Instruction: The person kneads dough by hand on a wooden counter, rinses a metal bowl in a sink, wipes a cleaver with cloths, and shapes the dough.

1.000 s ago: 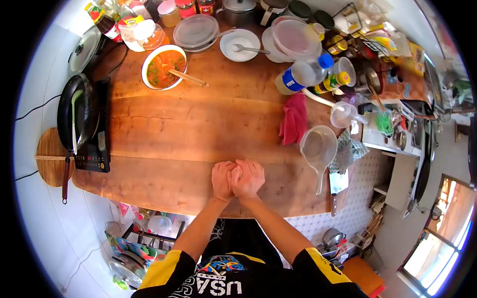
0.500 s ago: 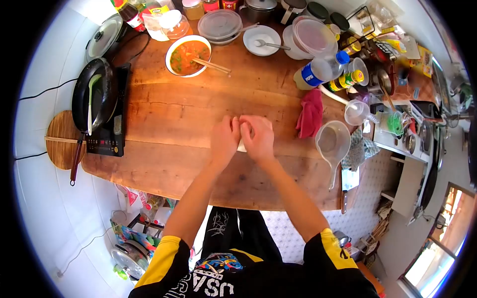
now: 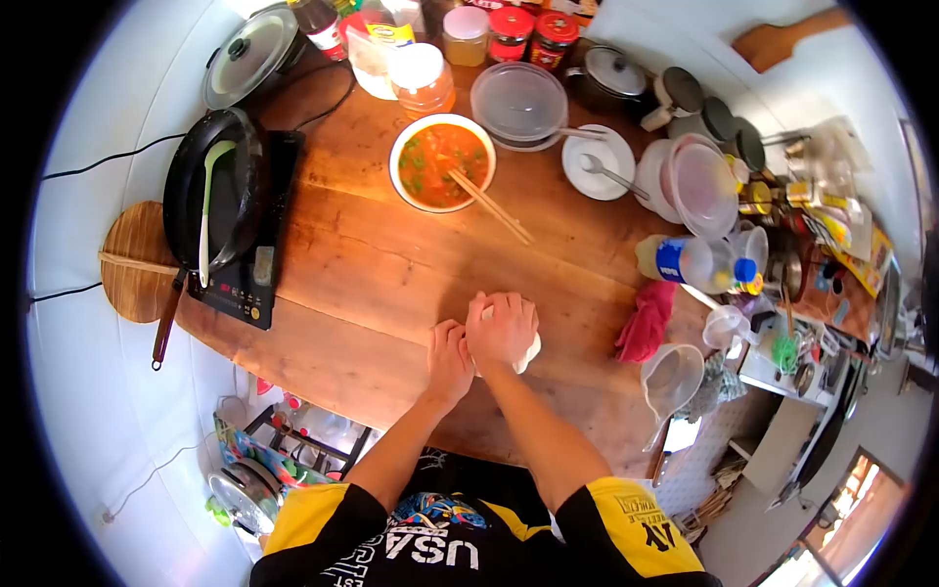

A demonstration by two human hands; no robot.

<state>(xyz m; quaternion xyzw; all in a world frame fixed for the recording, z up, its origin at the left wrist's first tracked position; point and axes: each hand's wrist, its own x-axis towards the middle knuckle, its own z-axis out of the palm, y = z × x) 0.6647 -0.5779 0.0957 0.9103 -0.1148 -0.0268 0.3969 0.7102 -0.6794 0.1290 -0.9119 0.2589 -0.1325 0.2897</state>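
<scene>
A lump of white dough (image 3: 530,354) lies on the wooden table (image 3: 362,318), mostly covered by my hands. My right hand (image 3: 503,331) is on top of it, fingers curled over its far side, and some dough shows beyond the hand's right edge. Close against it, my left hand (image 3: 451,360) grips at the dough's left side with bent fingers. Farther back stands a white bowl (image 3: 395,181) of red-orange soup or sauce with green bits, and wooden chopsticks (image 3: 499,212) rest in it.
At left, a black frying pan (image 3: 176,220) holding a pale green spatula (image 3: 206,210) sits on an induction cooker (image 3: 256,293). To the right are a red cloth (image 3: 648,321), a clear plastic ladle (image 3: 673,377) and a bottle (image 3: 675,259). Jars, lidded containers and a saucer (image 3: 599,147) line the back.
The view has shifted, so the table things sit farther right and my hands lower. My right hand now lies over the dough, more of which shows; my left hand is beside it.
</scene>
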